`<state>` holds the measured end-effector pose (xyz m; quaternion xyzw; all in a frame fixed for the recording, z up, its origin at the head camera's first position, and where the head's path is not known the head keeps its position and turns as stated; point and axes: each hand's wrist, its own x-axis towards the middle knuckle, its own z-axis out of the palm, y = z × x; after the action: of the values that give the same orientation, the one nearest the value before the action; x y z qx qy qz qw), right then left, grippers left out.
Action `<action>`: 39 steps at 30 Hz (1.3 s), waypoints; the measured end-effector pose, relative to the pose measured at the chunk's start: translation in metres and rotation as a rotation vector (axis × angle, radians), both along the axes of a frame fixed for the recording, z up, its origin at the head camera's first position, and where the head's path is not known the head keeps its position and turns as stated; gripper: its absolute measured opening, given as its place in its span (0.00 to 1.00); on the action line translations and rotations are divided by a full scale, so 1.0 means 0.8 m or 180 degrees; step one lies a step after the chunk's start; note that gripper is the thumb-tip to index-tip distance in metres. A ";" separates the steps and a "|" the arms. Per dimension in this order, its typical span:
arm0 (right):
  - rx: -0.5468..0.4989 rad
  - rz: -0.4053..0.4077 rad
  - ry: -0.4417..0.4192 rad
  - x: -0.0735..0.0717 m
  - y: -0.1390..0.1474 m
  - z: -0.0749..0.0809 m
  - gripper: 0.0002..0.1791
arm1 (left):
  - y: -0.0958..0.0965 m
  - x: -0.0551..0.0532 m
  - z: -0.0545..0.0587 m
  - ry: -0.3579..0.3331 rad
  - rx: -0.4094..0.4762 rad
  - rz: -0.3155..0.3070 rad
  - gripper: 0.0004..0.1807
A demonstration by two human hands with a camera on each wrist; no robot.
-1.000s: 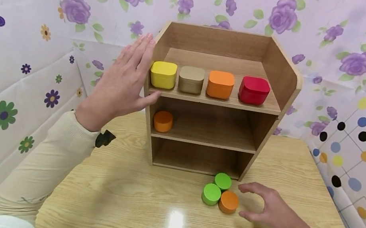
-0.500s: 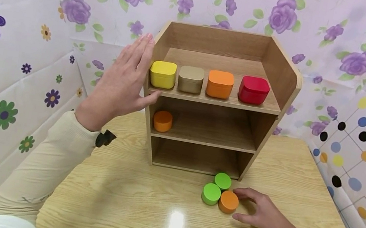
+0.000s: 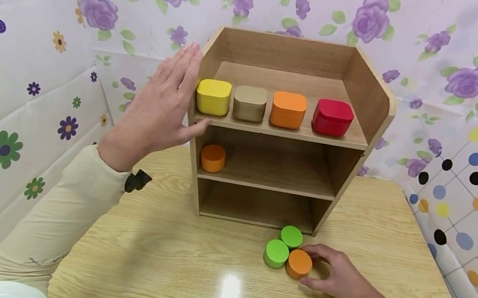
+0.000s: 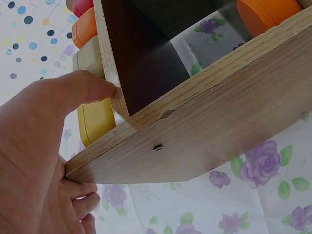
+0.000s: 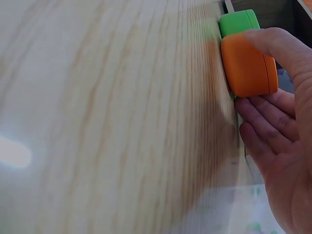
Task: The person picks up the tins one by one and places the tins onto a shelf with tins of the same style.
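My left hand (image 3: 159,101) holds the left side of a small wooden shelf unit (image 3: 266,184), fingers straight along the outer panel. Its thumb (image 4: 87,87) bends over the front edge by the yellow box (image 3: 213,97). On the table, my right hand (image 3: 343,277) has thumb and fingers around an orange round container (image 3: 298,264). In the right wrist view, the thumb lies against one side of the orange container (image 5: 246,66), fingers at the other. Two green round containers (image 3: 275,254) stand right beside it, one close to the shelf's lower front edge.
On the top shelf, a khaki box (image 3: 249,104), an orange box (image 3: 288,110) and a red box (image 3: 332,118) continue the row. Another orange round container (image 3: 212,158) sits at the left of the middle shelf. Patterned cloth walls (image 3: 468,171) surround the table (image 3: 154,256).
My right hand has moved left and closed in around the orange round container, from a spread pose beside it. The left hand and the containers have not visibly moved.
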<state>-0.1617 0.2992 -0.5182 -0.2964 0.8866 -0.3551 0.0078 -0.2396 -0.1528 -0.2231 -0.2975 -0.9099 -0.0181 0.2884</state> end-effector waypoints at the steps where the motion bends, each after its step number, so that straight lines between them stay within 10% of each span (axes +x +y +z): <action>1: -0.0009 0.0004 0.0012 0.000 0.000 -0.001 0.33 | 0.000 0.000 0.000 -0.0007 0.0003 0.0000 0.61; 17: -0.0010 0.0021 -0.0232 0.004 -0.003 0.003 0.26 | 0.003 -0.001 -0.002 0.0044 -0.0054 -0.0030 0.60; 39: 0.0025 0.0620 -0.0086 0.008 -0.073 0.078 0.25 | -0.001 0.000 0.000 0.0078 0.0001 -0.0048 0.60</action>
<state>-0.1550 0.2412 -0.4554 -0.3764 0.8547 -0.3531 0.0554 -0.2397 -0.1537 -0.2235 -0.3045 -0.9041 -0.0167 0.2994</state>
